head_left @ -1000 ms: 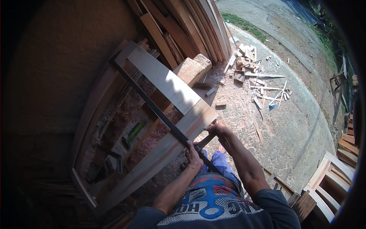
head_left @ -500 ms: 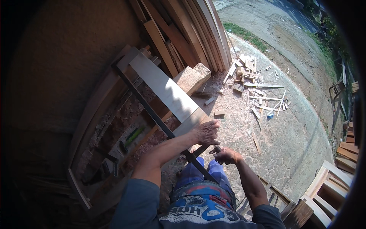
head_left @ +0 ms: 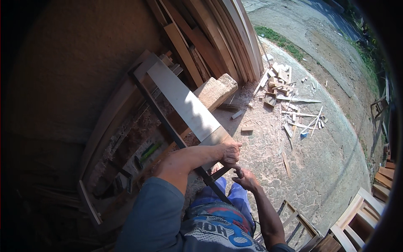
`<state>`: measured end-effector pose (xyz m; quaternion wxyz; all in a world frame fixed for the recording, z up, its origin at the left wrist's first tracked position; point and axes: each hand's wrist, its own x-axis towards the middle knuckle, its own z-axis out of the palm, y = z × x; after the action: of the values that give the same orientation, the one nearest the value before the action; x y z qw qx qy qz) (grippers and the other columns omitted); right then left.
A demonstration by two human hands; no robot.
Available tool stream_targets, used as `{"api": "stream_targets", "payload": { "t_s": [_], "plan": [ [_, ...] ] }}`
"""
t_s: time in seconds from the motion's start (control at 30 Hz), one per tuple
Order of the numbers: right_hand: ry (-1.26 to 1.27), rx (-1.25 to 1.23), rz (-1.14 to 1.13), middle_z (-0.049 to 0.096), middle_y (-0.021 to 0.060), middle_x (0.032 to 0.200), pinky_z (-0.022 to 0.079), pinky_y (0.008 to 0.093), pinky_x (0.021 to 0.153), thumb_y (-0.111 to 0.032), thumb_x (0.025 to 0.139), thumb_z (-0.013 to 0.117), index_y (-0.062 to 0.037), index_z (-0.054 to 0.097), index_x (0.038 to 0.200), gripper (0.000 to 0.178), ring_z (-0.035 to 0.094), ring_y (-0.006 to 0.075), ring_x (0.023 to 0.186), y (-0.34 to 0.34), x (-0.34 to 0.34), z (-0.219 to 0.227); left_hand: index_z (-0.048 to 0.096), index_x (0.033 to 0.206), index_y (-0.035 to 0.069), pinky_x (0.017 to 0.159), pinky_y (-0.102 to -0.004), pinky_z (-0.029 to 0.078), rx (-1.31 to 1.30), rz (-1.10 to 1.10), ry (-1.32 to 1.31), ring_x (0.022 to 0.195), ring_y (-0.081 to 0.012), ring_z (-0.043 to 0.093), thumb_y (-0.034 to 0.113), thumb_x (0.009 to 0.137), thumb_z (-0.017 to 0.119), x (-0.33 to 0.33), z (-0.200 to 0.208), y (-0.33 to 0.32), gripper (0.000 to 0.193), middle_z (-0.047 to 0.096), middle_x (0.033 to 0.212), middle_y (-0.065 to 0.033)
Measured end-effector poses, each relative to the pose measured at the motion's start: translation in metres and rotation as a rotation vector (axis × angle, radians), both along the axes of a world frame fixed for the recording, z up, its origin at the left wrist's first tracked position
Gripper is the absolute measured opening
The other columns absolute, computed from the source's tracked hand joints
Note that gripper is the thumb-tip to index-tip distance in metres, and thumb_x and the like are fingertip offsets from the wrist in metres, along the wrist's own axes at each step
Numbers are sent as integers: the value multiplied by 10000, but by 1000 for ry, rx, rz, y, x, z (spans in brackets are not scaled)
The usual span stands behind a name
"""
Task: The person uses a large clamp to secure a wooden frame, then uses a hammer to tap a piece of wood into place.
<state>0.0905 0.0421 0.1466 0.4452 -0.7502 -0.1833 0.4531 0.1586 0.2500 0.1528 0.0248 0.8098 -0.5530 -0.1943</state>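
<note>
A long dark metal bar clamp (head_left: 161, 115) lies lengthwise along a pale board (head_left: 184, 101), its far jaw at the board's far end. The board's near end is bare wood (head_left: 217, 136), lighter brown than the white stretch beyond it. My left hand (head_left: 230, 152) is closed over this near end, beside the clamp's near jaw; its fingertips are partly hidden. Just below and to the right, my right hand (head_left: 247, 180) grips the clamp's handle (head_left: 239, 171), fingers wrapped round it.
Left of the clamp, wood shavings and a green-handled tool (head_left: 150, 151) lie on the bench. A thick timber block (head_left: 216, 91) sits beyond the board. Tall planks (head_left: 226, 38) lean at the back. Offcuts (head_left: 289, 101) litter the concrete; wooden frames (head_left: 357, 214) stand at lower right.
My right hand has closed round the clamp's handle, where its fingers were looser before. My left hand stays at the board's near end. The whole view has shifted slightly.
</note>
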Motion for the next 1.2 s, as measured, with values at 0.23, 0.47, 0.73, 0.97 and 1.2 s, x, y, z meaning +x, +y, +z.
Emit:
{"api": "stream_targets", "payload": {
  "t_s": [0.23, 0.47, 0.73, 0.97, 1.2],
  "plan": [
    [179, 2, -65, 682, 153, 1137, 534, 358, 772, -279, 803, 767, -3, 585, 1259, 564, 656, 235, 927, -3, 5, 6, 650, 509, 128, 926, -420, 386, 21, 2, 17, 596, -260, 645, 516, 961, 427, 2, 2, -3, 636, 610, 517, -85],
    [113, -92, 42, 666, 144, 1166, 530, 356, 796, -341, 802, 768, 1, 562, 1284, 626, 653, 244, 940, -6, 3, -12, 638, 479, 139, 929, -430, 400, -24, 22, -22, 573, -247, 648, 482, 956, 437, -4, -10, -3, 621, 607, 499, -67],
    [33, -137, 53, 650, 154, 1241, 541, 354, 755, -385, 813, 730, -21, 529, 1325, 660, 660, 231, 953, -12, 0, -26, 609, 459, 138, 858, -419, 422, -92, 29, -64, 544, -258, 620, 464, 938, 495, -1, -8, -9, 591, 578, 473, -80],
    [25, 8, -24, 586, 180, 1358, 552, 327, 643, -340, 821, 730, -117, 492, 1397, 662, 671, 230, 930, -3, -7, -25, 641, 485, 116, 878, -406, 416, -130, 70, -61, 576, -274, 617, 535, 928, 495, -7, -7, 3, 627, 585, 495, -90],
    [4, -66, -195, 640, 94, 837, 504, 309, 603, -378, 914, 678, -32, 522, 1351, 578, 615, 156, 680, -17, -4, -29, 638, 1104, 107, 1169, -495, 247, -577, 519, -220, 1238, -257, 502, 381, 949, 563, -12, 33, 38, 323, 608, 1197, -80]
  ]
}}
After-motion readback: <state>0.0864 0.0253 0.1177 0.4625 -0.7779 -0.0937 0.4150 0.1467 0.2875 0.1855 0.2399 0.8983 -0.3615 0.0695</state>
